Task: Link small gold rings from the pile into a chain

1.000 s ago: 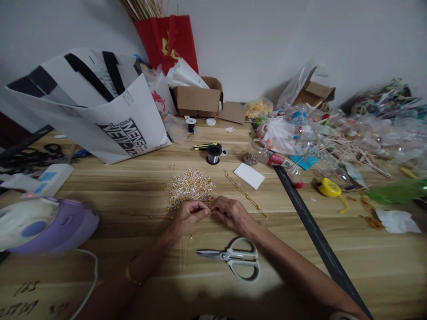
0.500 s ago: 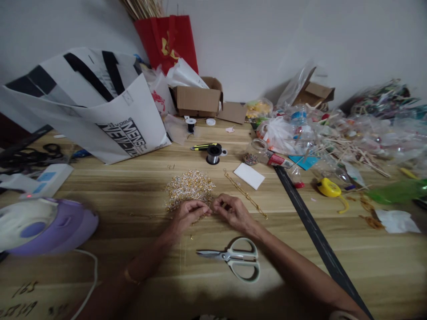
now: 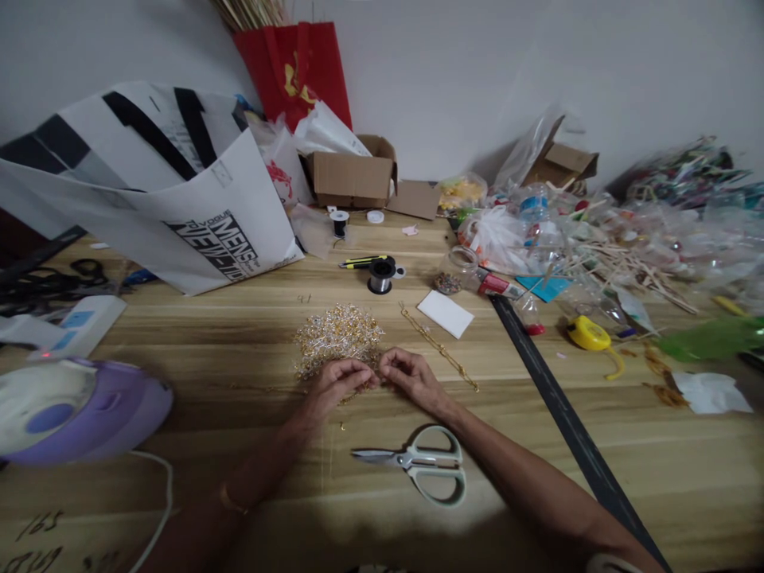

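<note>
My left hand (image 3: pixel 337 383) and my right hand (image 3: pixel 411 376) meet fingertip to fingertip on the wooden table (image 3: pixel 239 358), both pinched closed on a small gold piece too tiny to name. They sit at the near edge of a heap of gold and silver beaded bits (image 3: pixel 337 334). A thin gold chain (image 3: pixel 438 348) lies just right of my right hand. Pale green scissors (image 3: pixel 421 465) rest closed on the table below my wrists.
A purple and white appliance (image 3: pixel 72 410) sits at the left. Behind stand a white printed bag (image 3: pixel 161 191), a red bag (image 3: pixel 295 68) and a cardboard box (image 3: pixel 353 175). A wire spool (image 3: pixel 380 276), white card (image 3: pixel 445 313), long black ruler (image 3: pixel 555 398), yellow tape measure (image 3: pixel 588 334) and plastic clutter fill the right.
My hands have stayed pinched together at the heap's edge, with only slight finger movement. The view has shifted a little.
</note>
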